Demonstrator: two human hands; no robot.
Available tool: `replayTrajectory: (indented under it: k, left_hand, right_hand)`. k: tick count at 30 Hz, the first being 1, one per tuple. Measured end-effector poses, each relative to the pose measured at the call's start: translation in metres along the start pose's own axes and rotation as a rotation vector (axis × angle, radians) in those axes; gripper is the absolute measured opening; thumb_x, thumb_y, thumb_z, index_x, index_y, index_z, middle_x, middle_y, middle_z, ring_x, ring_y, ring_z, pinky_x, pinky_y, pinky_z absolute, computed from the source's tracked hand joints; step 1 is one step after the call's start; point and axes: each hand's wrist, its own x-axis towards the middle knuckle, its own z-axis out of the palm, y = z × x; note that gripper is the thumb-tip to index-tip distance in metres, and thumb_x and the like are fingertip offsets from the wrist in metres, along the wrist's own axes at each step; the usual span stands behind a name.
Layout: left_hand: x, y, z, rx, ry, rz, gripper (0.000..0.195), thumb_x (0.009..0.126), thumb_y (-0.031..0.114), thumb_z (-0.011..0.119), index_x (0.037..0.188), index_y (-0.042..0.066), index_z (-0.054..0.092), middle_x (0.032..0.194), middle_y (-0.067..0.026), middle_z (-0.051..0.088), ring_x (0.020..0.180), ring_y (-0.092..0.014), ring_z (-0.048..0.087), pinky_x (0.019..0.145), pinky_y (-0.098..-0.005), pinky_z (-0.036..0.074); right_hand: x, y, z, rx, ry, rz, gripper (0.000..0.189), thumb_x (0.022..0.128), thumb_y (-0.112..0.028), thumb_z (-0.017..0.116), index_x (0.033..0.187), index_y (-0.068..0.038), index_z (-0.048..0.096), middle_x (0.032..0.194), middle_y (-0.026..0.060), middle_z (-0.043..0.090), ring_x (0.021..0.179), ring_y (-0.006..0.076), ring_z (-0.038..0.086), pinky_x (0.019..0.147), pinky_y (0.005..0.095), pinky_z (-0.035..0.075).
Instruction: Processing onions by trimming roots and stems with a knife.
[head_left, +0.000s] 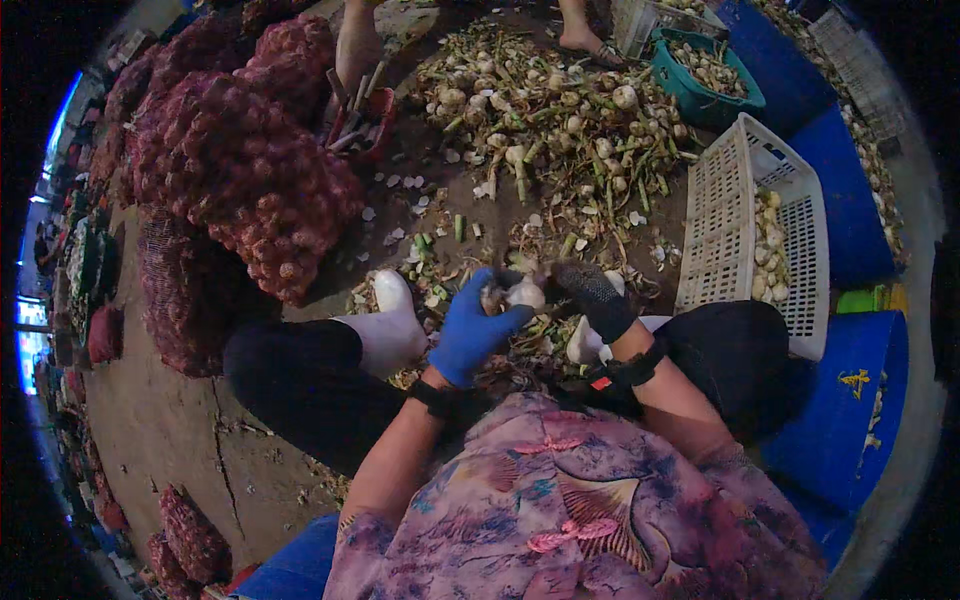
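My left hand (466, 330), in a blue glove, grips a whitish garlic bulb (527, 295) between thumb and fingers. To the right of the bulb is my right hand (598, 298), in a dark dotted glove with the fingers curled. It is blurred, and whether it holds anything is unclear. Garlic stems and skins (427, 251) litter the floor between my white boots (396, 326). Beyond my hands spreads a heap of garlic with long stalks (562, 112).
Red mesh sacks of garlic (232, 172) are stacked at left. A red basket (375, 124) holds stick-like pieces. To the right stand a white crate (716, 217) containing garlic, a teal tub (671, 82) and blue barrels (840, 420). Another person's bare foot (589, 41) is beyond the heap.
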Motion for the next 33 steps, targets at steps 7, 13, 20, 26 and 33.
replayTrajectory:
  k: [7, 13, 20, 26, 33]
  left_hand:
    - [-0.004, -0.041, -0.01, 0.543, -0.023, 0.264, 0.036, 0.073, 0.012, 0.067, 0.105, 0.005, 0.052, 0.096, -0.0071, 0.06, 0.083, -0.016, 0.056, 0.075, -0.0297, 0.045]
    - [-0.004, -0.042, -0.026, 0.441, -0.012, 0.011, 0.03, 0.076, 0.013, 0.063, 0.103, 0.005, 0.053, 0.096, -0.0107, 0.06, 0.085, -0.018, 0.058, 0.075, -0.0322, 0.045]
    - [0.005, -0.05, -0.018, 0.466, -0.008, 0.178, 0.032, 0.073, 0.016, 0.062, 0.1, 0.005, 0.05, 0.08, -0.0173, 0.058, 0.072, -0.027, 0.057, 0.066, -0.0343, 0.045]
    - [0.009, -0.088, -0.046, 0.413, -0.019, -0.08, 0.024, 0.073, 0.013, 0.062, 0.092, 0.003, 0.053, 0.079, -0.0079, 0.058, 0.071, -0.016, 0.055, 0.063, -0.0291, 0.044]
    - [0.024, -0.058, -0.06, -0.069, 0.351, -0.151, 0.021, 0.079, 0.016, 0.059, 0.095, 0.005, 0.052, 0.067, -0.0001, 0.053, 0.051, -0.008, 0.047, 0.042, -0.0233, 0.039]
  right_hand:
    - [-0.007, -0.032, 0.011, -0.141, 0.269, -0.503, 0.024, 0.078, -0.009, 0.056, 0.101, -0.004, 0.06, 0.096, 0.0094, 0.061, 0.088, 0.0195, 0.056, 0.078, 0.033, 0.045]
    - [-0.01, -0.016, 0.016, 0.898, 0.092, 0.105, 0.026, 0.082, -0.006, 0.053, 0.107, -0.002, 0.057, 0.101, 0.0097, 0.06, 0.091, 0.0166, 0.056, 0.085, 0.03, 0.043]
    - [-0.012, -0.046, -0.012, 0.387, 0.037, -0.009, 0.028, 0.084, -0.01, 0.052, 0.11, -0.001, 0.055, 0.108, 0.0107, 0.057, 0.096, 0.0177, 0.054, 0.087, 0.0301, 0.042]
    - [-0.027, -0.016, -0.078, 0.567, 0.403, 0.146, 0.031, 0.083, -0.011, 0.053, 0.113, -0.001, 0.052, 0.11, 0.0126, 0.055, 0.099, 0.0204, 0.053, 0.087, 0.032, 0.041]
    - [-0.129, 0.087, -0.351, -0.257, 1.169, 0.354, 0.035, 0.082, -0.012, 0.054, 0.115, -0.001, 0.049, 0.113, 0.0149, 0.053, 0.102, 0.0237, 0.051, 0.088, 0.0341, 0.041]
